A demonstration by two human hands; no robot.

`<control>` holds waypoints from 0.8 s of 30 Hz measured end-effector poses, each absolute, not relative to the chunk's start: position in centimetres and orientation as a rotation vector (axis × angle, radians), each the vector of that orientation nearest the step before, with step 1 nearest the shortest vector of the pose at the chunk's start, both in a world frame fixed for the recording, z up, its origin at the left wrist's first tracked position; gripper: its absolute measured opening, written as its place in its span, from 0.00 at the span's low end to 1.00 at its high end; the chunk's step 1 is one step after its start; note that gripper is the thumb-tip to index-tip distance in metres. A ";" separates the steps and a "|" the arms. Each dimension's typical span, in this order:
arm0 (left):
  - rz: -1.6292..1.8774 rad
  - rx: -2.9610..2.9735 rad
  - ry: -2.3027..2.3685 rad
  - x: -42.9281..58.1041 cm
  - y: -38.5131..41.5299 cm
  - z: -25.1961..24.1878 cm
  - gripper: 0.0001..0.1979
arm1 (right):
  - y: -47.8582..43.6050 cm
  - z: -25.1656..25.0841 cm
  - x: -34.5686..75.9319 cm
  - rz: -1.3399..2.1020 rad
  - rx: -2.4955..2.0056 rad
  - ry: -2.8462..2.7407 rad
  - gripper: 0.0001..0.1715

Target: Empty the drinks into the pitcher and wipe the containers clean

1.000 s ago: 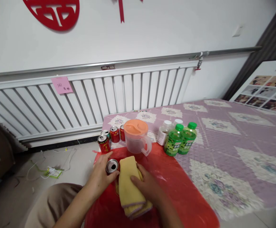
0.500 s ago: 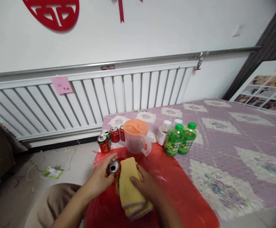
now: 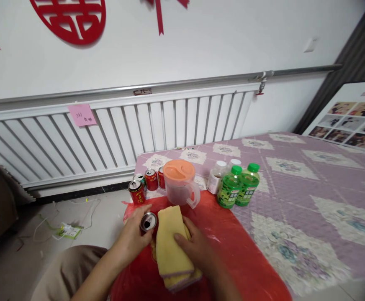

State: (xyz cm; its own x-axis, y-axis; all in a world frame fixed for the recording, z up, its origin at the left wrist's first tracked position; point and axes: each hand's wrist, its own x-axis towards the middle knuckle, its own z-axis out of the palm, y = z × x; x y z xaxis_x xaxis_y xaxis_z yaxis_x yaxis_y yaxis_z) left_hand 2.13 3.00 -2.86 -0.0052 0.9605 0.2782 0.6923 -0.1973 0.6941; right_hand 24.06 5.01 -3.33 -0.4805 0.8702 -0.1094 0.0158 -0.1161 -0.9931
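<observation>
The folded yellow cloth [image 3: 171,246] lies over the red plastic sheet [image 3: 239,251], nearer its left edge than its right. The cloth's long axis runs away from the person; its hemmed end points back toward them and veers slightly right. The right hand [image 3: 196,246] is closed on its right side, thumb on top, other fingers mostly hidden.

Just beside the cloth's far left side, toward the sheet's far left corner, is an opened can [image 3: 150,218]. The left hand [image 3: 134,234] is half curled around its left side, thumb near, a finger beyond. The can's top faces up, mouth toward the person; how far its axis leans is unclear.

At the sheet's far edge stands an upright orange-lidded jug [image 3: 176,191], handle to the right. Four more cans [image 3: 137,192] stand left of it, four capped bottles [image 3: 229,193] right. Beyond is a white radiator [image 3: 170,121].
</observation>
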 end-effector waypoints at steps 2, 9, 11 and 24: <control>1.031 1.907 1.648 2.1 2.9 -2.6 0.32 | 5.1 -3.5 24.1 1.660 -1.006 -1.538 0.34; 0.927 1.825 1.591 2.4 2.5 -1.3 0.35 | 5.6 -4.6 24.1 1.498 -1.142 -1.716 0.31; 0.945 1.837 1.646 2.6 2.5 -1.4 0.35 | 5.6 -4.7 24.1 1.490 -1.133 -1.719 0.31; 0.995 1.927 1.726 2.4 3.2 -2.3 0.31 | 5.4 -3.9 24.3 1.616 -1.026 -1.530 0.35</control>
